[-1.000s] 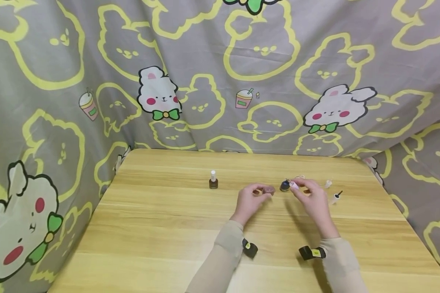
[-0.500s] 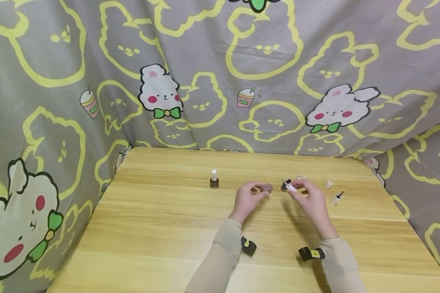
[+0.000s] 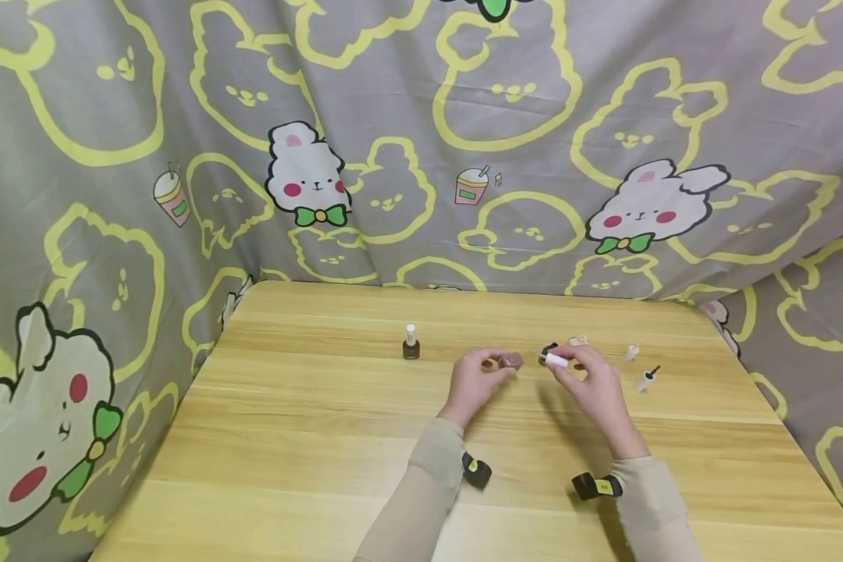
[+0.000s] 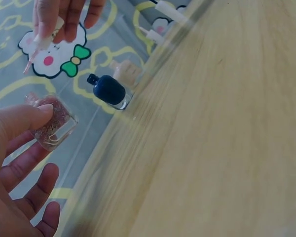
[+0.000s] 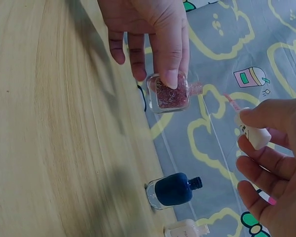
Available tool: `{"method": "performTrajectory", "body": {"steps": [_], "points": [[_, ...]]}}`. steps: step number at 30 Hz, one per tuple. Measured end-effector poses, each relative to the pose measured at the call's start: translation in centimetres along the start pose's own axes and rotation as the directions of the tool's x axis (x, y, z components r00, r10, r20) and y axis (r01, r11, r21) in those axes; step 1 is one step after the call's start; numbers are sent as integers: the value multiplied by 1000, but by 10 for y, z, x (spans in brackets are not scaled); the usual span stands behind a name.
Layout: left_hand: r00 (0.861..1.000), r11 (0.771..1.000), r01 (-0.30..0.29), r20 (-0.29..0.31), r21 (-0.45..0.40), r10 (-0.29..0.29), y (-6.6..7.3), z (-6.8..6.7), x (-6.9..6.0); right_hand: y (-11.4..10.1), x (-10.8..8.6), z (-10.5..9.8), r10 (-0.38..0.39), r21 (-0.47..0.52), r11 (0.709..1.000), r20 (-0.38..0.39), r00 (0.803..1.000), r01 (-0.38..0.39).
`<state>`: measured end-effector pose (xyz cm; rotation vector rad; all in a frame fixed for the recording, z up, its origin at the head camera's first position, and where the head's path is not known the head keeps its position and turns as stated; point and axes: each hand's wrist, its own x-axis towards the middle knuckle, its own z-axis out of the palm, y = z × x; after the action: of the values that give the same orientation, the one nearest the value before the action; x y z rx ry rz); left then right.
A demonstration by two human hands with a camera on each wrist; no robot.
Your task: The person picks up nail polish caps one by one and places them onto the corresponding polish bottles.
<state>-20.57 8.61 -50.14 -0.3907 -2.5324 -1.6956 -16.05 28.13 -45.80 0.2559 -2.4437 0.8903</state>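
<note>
My left hand point(image 3: 474, 384) pinches an uncapped bottle of pink glitter nail polish point(image 5: 172, 94) between thumb and fingers, above the table. In my right hand point(image 3: 594, 384) is a white nail polish cap point(image 5: 255, 132), pinched between thumb and fingers; its pink-coated brush points toward the bottle's open neck, apart from it. A dark blue nail polish bottle point(image 4: 109, 90), without its cap, stands on the table behind my right hand. Beside it is a pale pink uncapped bottle point(image 4: 127, 74), mostly hidden behind my right hand in the head view.
A capped dark brown nail polish bottle point(image 3: 410, 348) stands to the left on the wooden table point(image 3: 309, 453). Two white caps with brushes, a small cap point(image 3: 632, 352) and a cap with a dark brush point(image 3: 647, 379), stand at right. A patterned curtain point(image 3: 393, 94) hangs behind.
My right hand has turned the white cap so its brush swings leftward toward the glitter bottle. The left hand has shifted slightly left with the bottle.
</note>
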Motion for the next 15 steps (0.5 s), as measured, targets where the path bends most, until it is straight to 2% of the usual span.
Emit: {"method": "performTrajectory", "body": {"steps": [6, 15], "points": [[999, 999, -32, 0, 36, 32, 1, 0, 0, -3, -1, -1, -34, -23, 999, 15, 999, 35], [997, 984, -69, -7, 166, 71, 2, -1, -2, -4, -1, 0, -67, -38, 997, 38, 997, 68]]}}
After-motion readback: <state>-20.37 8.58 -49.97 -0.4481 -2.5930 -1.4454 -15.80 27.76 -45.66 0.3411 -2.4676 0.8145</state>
